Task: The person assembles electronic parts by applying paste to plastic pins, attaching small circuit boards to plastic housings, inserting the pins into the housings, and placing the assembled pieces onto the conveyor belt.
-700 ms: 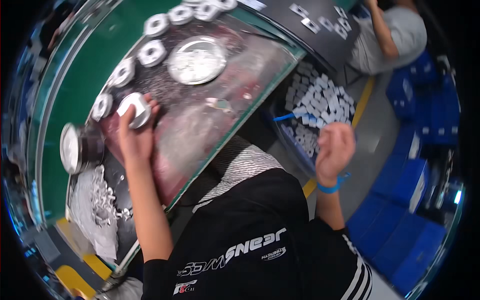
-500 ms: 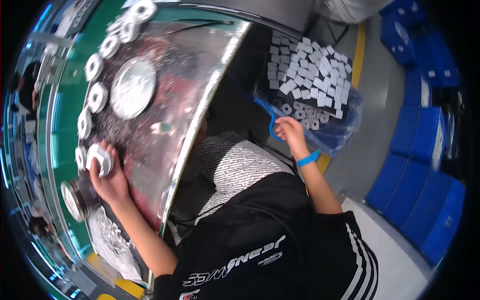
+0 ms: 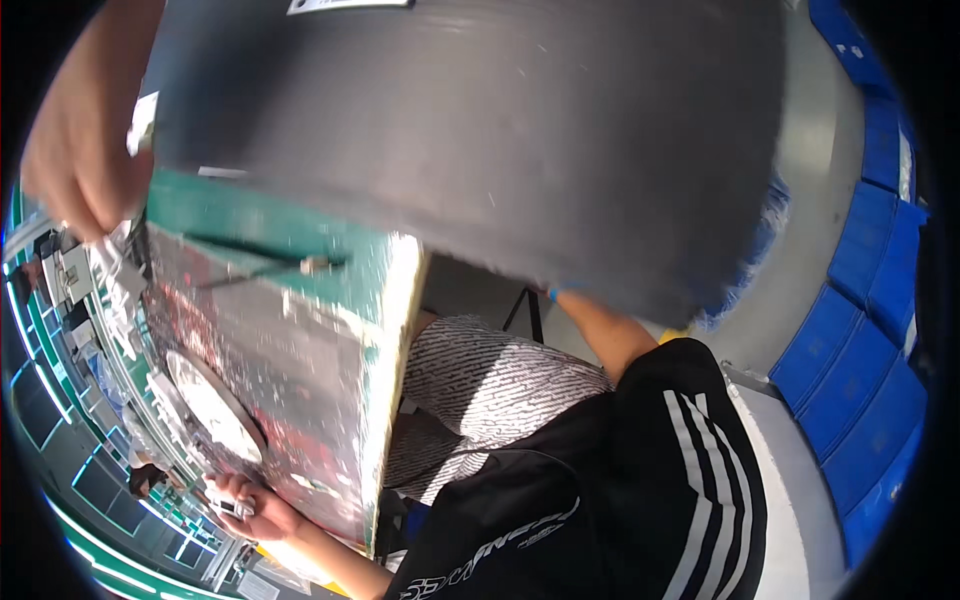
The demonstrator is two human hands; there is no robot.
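My left hand [image 3: 258, 508], at the near end of the workbench, has its fingers curled round a small white-and-silver part [image 3: 238, 508]. A round pale plate [image 3: 212, 405] lies on the worn bench top [image 3: 310, 370] just beyond that hand. My right forearm [image 3: 603, 325] reaches forward on the right, wearing a blue wristband [image 3: 553, 293]. The right hand itself is hidden behind a large dark grey panel [image 3: 480, 130], so its fingers do not show.
Another person's hand [image 3: 85, 160] reaches down at the upper left, over a row of white parts [image 3: 118, 290], blurred. A dark thin tool [image 3: 265, 272] lies on the bench's green far end [image 3: 260, 215]. Blue boxes [image 3: 820, 340] are stacked along the right.
The view has shifted, and the grey panel now covers the upper middle, hiding the tray of white squares and my right hand. Another person's hand has appeared. My left hand still holds the part.
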